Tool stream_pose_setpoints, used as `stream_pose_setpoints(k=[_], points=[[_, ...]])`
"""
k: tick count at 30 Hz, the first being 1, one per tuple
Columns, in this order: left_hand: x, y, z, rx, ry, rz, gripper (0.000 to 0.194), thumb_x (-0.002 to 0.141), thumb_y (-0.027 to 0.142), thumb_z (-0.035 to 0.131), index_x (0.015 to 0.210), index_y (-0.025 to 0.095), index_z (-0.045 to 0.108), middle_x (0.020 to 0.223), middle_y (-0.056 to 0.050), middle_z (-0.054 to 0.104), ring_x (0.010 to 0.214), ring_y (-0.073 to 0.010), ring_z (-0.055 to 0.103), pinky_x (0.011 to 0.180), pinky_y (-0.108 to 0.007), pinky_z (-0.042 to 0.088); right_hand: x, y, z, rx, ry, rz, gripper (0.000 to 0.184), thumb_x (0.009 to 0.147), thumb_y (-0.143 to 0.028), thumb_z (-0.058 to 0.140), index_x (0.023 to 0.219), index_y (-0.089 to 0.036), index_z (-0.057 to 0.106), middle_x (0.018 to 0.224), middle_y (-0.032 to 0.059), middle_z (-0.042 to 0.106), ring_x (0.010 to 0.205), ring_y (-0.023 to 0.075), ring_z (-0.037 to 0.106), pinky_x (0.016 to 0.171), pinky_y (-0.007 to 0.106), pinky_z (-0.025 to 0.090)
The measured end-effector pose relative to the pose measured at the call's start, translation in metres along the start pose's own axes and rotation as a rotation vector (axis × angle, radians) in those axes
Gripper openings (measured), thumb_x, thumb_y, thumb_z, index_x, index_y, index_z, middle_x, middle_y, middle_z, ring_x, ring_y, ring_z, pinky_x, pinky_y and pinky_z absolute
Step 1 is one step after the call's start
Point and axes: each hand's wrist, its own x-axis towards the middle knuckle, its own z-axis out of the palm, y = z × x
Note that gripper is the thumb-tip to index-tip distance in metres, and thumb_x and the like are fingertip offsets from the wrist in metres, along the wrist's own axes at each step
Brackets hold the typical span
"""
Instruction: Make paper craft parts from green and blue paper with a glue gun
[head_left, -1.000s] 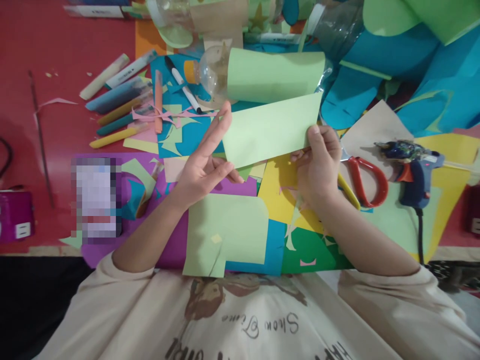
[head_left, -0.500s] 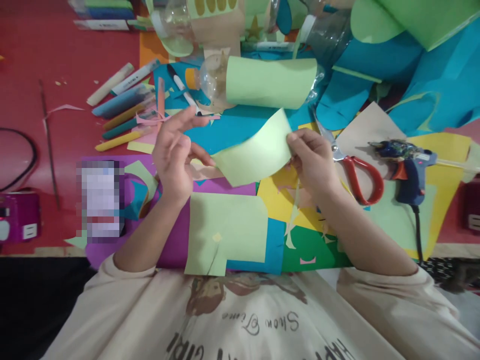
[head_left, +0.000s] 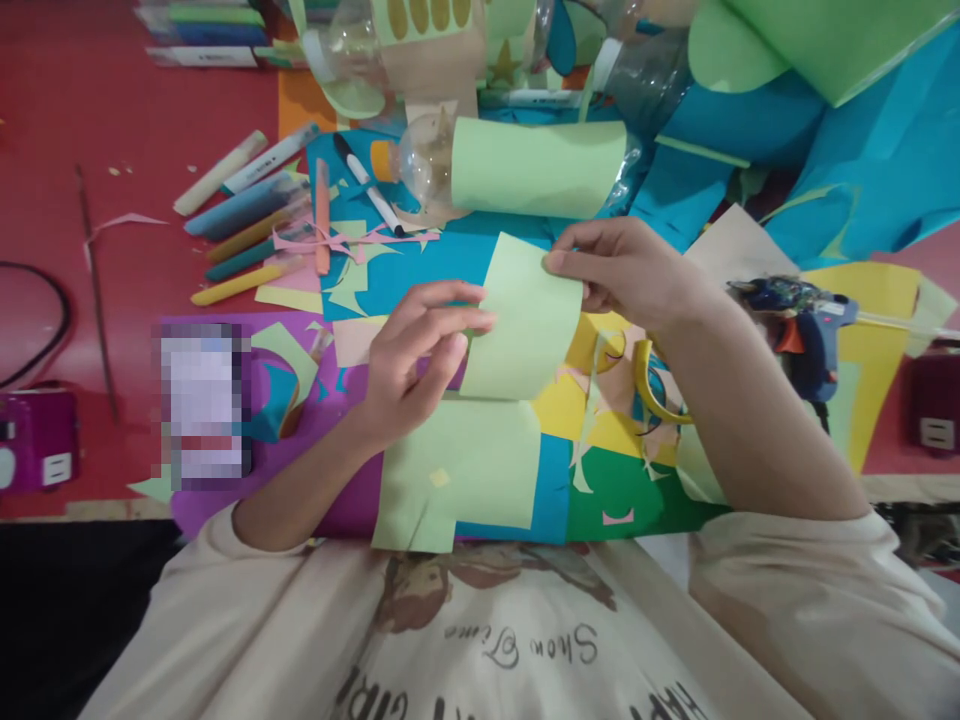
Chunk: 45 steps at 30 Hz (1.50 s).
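A light green paper rectangle (head_left: 525, 320) hangs upright between both hands above the cluttered table. My right hand (head_left: 622, 268) pinches its top right corner. My left hand (head_left: 416, 355) holds its left edge with fingertips and thumb. Just below lies a larger light green sheet (head_left: 465, 470) with a notch cut out, on purple and blue paper. Behind the held piece, a clear plastic bottle (head_left: 420, 160) lies on its side, wrapped in light green paper (head_left: 536, 165).
A blue glue gun (head_left: 806, 315) rests at the right, with its cord running down. Coloured pens and markers (head_left: 247, 215) lie at the upper left on the red table (head_left: 90, 130). Paper scraps and blue sheets (head_left: 825, 130) cover the middle and right. A purple box (head_left: 37, 440) sits at the left edge.
The green rectangle turned from lying wide to standing tall. My right hand moved up to its top corner, and my forearm now covers the red scissors. My left hand shifted right to its left edge.
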Motion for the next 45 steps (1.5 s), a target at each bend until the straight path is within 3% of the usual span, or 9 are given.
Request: stream_pose_setpoints(k=[5,9,12,17,20,23,26,32,45], points=[[-0.007,-0.001,0.005,-0.117,-0.072,-0.159,0.017,0.091,0.022,0.054,0.105,0.022,0.064,0.116,-0.006,0.064,0.093,-0.0127,0.067,0.062,-0.019,0.057,0.008,0.006,0.0,-0.239,0.044,-0.087,0.022,0.084,-0.021,0.061,0.063,-0.018,0.055,0.047,-0.0064,0.038,0.045,0.0061,0.03,0.045,0.024,0.023],[-0.004,0.001,0.002,-0.117,-0.1,-0.049,0.012,0.087,0.012,0.056,0.088,0.019,0.065,0.079,0.0,0.068,0.063,-0.0062,0.06,0.048,-0.015,0.044,0.006,0.008,0.007,-0.538,-0.004,-0.25,0.023,0.084,-0.022,0.059,0.062,-0.017,0.055,0.054,-0.0041,0.043,0.051,0.0079,0.033,0.051,0.025,0.027],[-0.004,-0.001,0.003,-0.043,-0.068,0.033,0.015,0.087,0.009,0.052,0.088,0.019,0.064,0.069,0.002,0.066,0.059,-0.0066,0.058,0.053,-0.018,0.045,0.005,0.011,0.014,-0.638,-0.073,-0.295,0.02,0.086,-0.026,0.057,0.069,-0.017,0.059,0.057,-0.0021,0.049,0.052,0.009,0.037,0.053,0.025,0.028],[-0.014,-0.001,0.022,0.234,-0.5,0.222,0.02,0.094,0.022,0.048,0.102,0.017,0.066,0.11,-0.008,0.072,0.101,-0.0167,0.066,0.083,-0.028,0.053,0.004,0.015,0.019,-0.741,-0.064,-0.279,0.02,0.088,-0.026,0.052,0.074,-0.017,0.062,0.061,0.0005,0.054,0.054,0.0103,0.038,0.053,0.024,0.027],[-0.022,0.004,0.033,0.422,-0.745,0.289,0.04,0.098,0.034,0.04,0.132,0.019,0.054,0.143,-0.007,0.053,0.132,-0.0211,0.048,0.108,-0.037,0.041,0.004,0.016,0.02,-0.782,-0.068,-0.264,0.021,0.088,-0.026,0.049,0.073,-0.017,0.061,0.06,0.0005,0.052,0.053,0.0104,0.036,0.053,0.025,0.026],[-0.028,0.007,0.036,0.57,-0.899,0.28,0.05,0.099,0.041,0.036,0.146,0.026,0.035,0.156,-0.001,0.033,0.143,-0.0195,0.033,0.117,-0.04,0.028,0.004,0.016,0.02,-0.779,-0.053,-0.262,0.021,0.088,-0.028,0.05,0.073,-0.017,0.061,0.061,0.0012,0.053,0.054,0.0112,0.039,0.054,0.026,0.027],[-0.031,0.006,0.037,0.625,-0.932,0.285,0.052,0.099,0.042,0.033,0.149,0.028,0.028,0.159,0.001,0.025,0.146,-0.0177,0.027,0.119,-0.039,0.024,0.005,0.017,0.02,-0.748,-0.015,-0.263,0.019,0.087,-0.027,0.052,0.072,-0.017,0.06,0.063,0.002,0.056,0.056,0.0117,0.043,0.056,0.026,0.03],[-0.03,0.006,0.037,0.641,-0.902,0.31,0.051,0.1,0.041,0.028,0.149,0.027,0.028,0.158,0.001,0.027,0.145,-0.0176,0.029,0.117,-0.038,0.026,0.006,0.016,0.02,-0.712,0.016,-0.242,0.013,0.083,-0.026,0.059,0.073,-0.017,0.06,0.068,0.0033,0.061,0.058,0.0122,0.046,0.056,0.025,0.031],[-0.029,0.008,0.037,0.638,-0.943,0.276,0.051,0.101,0.041,0.027,0.15,0.028,0.026,0.158,0.001,0.026,0.147,-0.0178,0.025,0.119,-0.039,0.021,0.006,0.018,0.024,-0.786,0.043,-0.245,0.017,0.087,-0.021,0.049,0.08,-0.015,0.064,0.077,0.0074,0.066,0.064,0.0148,0.051,0.059,0.027,0.032]])
